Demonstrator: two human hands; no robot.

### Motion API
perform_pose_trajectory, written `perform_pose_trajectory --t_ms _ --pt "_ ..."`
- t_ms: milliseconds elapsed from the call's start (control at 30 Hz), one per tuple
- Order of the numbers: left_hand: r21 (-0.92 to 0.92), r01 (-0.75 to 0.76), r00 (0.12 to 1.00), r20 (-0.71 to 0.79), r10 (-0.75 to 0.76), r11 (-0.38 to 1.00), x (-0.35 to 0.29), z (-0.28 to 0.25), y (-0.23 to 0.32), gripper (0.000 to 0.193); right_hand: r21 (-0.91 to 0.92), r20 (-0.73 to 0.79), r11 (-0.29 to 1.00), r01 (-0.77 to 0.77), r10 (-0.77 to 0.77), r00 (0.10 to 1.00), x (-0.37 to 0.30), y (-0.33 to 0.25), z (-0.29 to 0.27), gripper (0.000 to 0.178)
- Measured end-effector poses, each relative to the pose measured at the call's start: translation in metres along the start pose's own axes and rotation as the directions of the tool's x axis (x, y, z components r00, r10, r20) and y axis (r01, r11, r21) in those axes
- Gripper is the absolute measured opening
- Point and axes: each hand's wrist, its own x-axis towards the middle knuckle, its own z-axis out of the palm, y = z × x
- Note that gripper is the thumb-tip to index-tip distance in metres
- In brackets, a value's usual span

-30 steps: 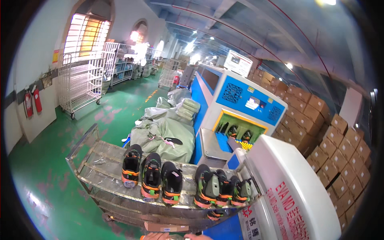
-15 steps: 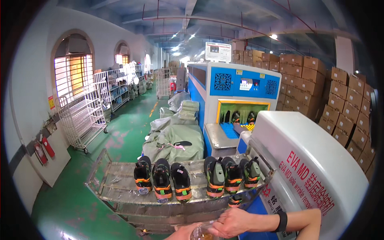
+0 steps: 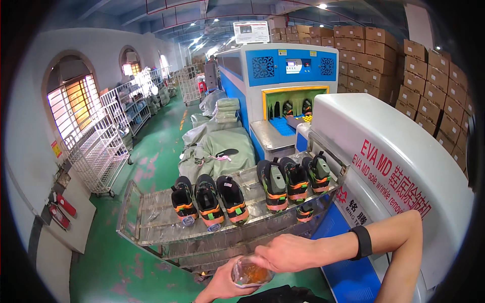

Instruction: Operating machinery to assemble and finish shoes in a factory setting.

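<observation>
Holds one clear, rounded container with amber-brown contents (image 3: 252, 274) low in the view, between the left hand (image 3: 223, 281), curled around its left side, and the right hand (image 3: 285, 252), clamped at its upper right edge, the two close together; one black band (image 3: 362, 242) on the right wrist. Cannot tell the right hand's exact hold there. Just beyond, one worn, silvery metal rack (image 3: 155, 223); on its top tier, six black, orange and green sneakers (image 3: 234, 201), three left and three right, plus one more sneaker (image 3: 304, 213) partly visible below. Farther back, two dark shoes (image 3: 288, 108) inside one blue-and-white cabinet machine (image 3: 254, 81). Far left, two red fire extinguishers (image 3: 65, 204).
</observation>
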Motion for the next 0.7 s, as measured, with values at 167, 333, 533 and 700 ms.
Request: perform_pose_trajectory --t_ms 167,333,533,700 --pt "-0.124 -0.049 0.986 0.150 0.068 0.991 -0.022 -0.014 -0.008 0.083 -0.468 -0.224 0.560 0.684 -0.824 0.521 0.009 0.003 0.011 0.036" --pt "-0.210 0.002 0.997 0.076 0.014 0.978 -0.036 -0.007 -0.020 0.085 -0.140 -0.305 0.783 0.606 -0.616 0.726 0.005 -0.014 0.002 0.045" --pt "0.002 -0.049 0.991 -0.125 0.049 0.999 -0.034 0.007 -0.016 0.076 0.035 0.103 0.994 -0.106 0.102 0.989 0.013 -0.014 -0.008 0.068" --pt "0.135 0.057 0.989 -0.142 -0.038 0.989 -0.032 0.019 -0.016 0.072 0.566 0.426 0.779 -0.268 0.001 0.905 0.013 0.003 0.021 0.062"
